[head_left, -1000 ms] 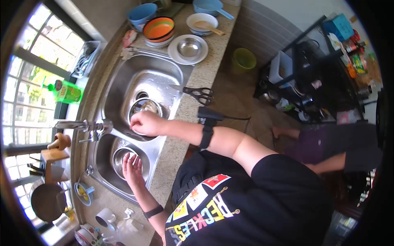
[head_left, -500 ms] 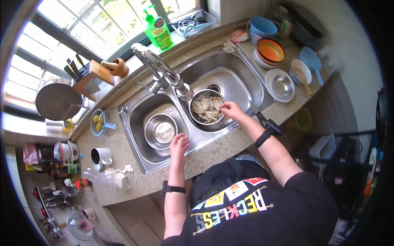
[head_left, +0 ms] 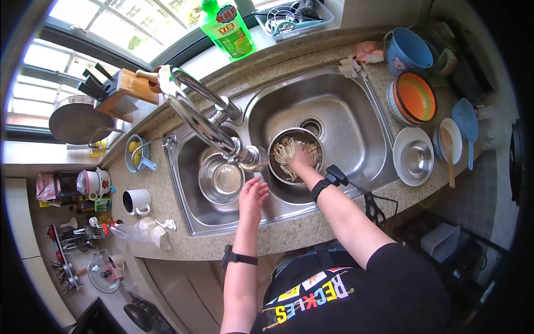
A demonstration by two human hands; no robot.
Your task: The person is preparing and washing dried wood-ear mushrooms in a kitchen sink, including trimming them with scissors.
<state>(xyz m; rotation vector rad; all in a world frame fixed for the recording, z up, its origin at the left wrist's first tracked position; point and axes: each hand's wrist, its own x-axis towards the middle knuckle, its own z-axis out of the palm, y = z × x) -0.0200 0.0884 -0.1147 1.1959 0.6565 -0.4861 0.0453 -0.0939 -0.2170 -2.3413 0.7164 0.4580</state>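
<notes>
My right hand [head_left: 300, 160] is down inside a round metal pot [head_left: 272, 165], its fingers closed around slender pale mushrooms [head_left: 286, 149]; the fingertips are hidden among them. The pot sits in the right-hand sink basin [head_left: 345, 128], near the drain. My left hand [head_left: 254, 195] is palm up with fingers loosely apart and holds nothing. It hovers over the divider between the basins, just below the tap's spout [head_left: 251, 158]. Left of that hand, a metal bowl [head_left: 207, 189] with a little in its bottom stands in the left basin.
Stacked bowls [head_left: 414, 97], a white plate [head_left: 403, 161] and a blue ladle-like scoop [head_left: 466, 119] crowd the right counter. On the left are a blue strainer [head_left: 137, 153] with yellow fruit, a white mug [head_left: 137, 201] and a plastic bag [head_left: 147, 234]. Scissors [head_left: 374, 209] hang by the front edge.
My right hand has moved from the pot's right edge down into the mushrooms. My left hand has shifted right, closer to the tap. The head view has moved too.
</notes>
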